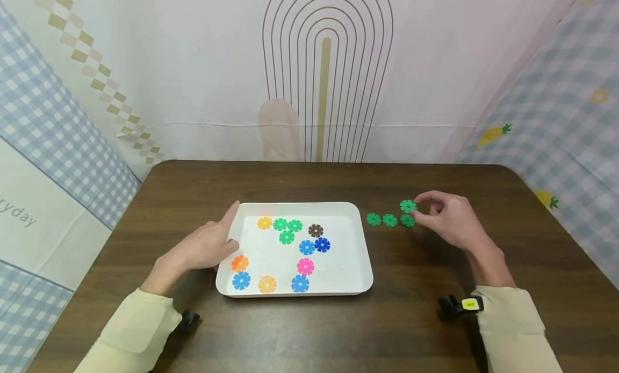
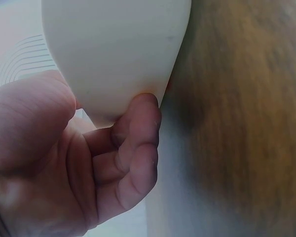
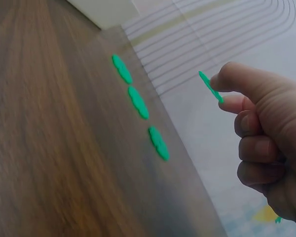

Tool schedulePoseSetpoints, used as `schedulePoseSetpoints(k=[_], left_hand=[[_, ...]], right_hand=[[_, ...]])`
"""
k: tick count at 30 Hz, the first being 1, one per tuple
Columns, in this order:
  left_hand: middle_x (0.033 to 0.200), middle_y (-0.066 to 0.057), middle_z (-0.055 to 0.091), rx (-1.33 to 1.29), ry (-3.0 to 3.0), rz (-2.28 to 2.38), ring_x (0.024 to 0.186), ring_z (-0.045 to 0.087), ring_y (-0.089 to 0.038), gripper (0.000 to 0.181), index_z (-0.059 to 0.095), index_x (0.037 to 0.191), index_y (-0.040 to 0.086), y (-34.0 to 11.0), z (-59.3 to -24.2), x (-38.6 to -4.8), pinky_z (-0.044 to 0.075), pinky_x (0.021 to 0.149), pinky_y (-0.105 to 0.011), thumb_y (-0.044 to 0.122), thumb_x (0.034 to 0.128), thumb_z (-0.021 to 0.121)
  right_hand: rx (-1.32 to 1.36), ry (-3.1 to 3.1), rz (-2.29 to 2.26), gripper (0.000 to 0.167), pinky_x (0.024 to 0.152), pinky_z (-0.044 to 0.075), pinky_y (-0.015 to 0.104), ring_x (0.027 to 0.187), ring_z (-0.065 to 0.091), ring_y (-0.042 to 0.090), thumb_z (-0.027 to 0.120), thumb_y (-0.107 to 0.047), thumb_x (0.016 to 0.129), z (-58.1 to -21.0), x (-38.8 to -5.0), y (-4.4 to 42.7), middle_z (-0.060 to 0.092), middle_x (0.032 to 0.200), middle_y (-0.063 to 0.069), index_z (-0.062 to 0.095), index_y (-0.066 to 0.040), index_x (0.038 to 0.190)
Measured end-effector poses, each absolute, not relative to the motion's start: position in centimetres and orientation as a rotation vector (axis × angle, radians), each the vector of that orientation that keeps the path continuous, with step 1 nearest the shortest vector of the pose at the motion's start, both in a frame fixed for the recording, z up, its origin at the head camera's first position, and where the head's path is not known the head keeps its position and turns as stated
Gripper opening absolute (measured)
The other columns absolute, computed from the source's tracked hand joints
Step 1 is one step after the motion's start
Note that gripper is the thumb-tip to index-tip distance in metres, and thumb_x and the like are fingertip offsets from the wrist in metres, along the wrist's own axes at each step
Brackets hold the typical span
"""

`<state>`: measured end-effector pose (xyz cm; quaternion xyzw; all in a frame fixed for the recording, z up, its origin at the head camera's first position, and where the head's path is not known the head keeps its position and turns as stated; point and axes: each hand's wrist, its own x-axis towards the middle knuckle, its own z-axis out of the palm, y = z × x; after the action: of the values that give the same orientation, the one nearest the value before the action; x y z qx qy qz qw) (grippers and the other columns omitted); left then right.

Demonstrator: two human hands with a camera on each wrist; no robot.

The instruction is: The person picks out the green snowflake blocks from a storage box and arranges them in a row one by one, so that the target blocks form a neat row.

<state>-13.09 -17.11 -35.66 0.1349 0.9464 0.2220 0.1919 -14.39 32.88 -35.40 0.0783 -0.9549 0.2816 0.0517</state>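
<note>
Green notched disc (image 1: 408, 206), flat and thin, shows near edge-on in right-wrist view, long axis slanting upper left to lower right; raised above table (image 1: 309, 330) near right end of three matching discs (image 1: 389, 220). Right hand (image 1: 452, 217): thumb and forefinger nearly together, pinching disc. Left hand (image 1: 208, 246): fingers curled, gripping white tray's (image 1: 345, 268) left edge.

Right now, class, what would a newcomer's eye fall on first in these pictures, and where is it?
Probably the white tray, bright against the brown table, with colourful notched discs scattered inside and the left hand gripping its left side. Next, to the tray's right, come three green discs in a row, with the right hand pinching a fourth green disc, raised near the row's right end.
</note>
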Motion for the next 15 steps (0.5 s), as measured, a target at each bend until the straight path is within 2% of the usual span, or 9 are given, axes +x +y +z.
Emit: schedulePoseSetpoints(k=[15], left_hand=[[0.07,-0.006,0.054,0.389,2.664,0.612,0.06,0.051,-0.017,0.091,-0.006,0.167,-0.001,-17.2,-35.9,-13.2,0.041,0.06,-0.033,0.017,0.1022,0.056]], right_hand=[[0.077,-2.957,0.879,0.039,0.056,0.035,0.031,0.055,0.042,0.014,0.075,-0.037,0.097,-38.4,-14.9,36.4,0.045,0.064,-0.001,0.071,-0.004,0.118]])
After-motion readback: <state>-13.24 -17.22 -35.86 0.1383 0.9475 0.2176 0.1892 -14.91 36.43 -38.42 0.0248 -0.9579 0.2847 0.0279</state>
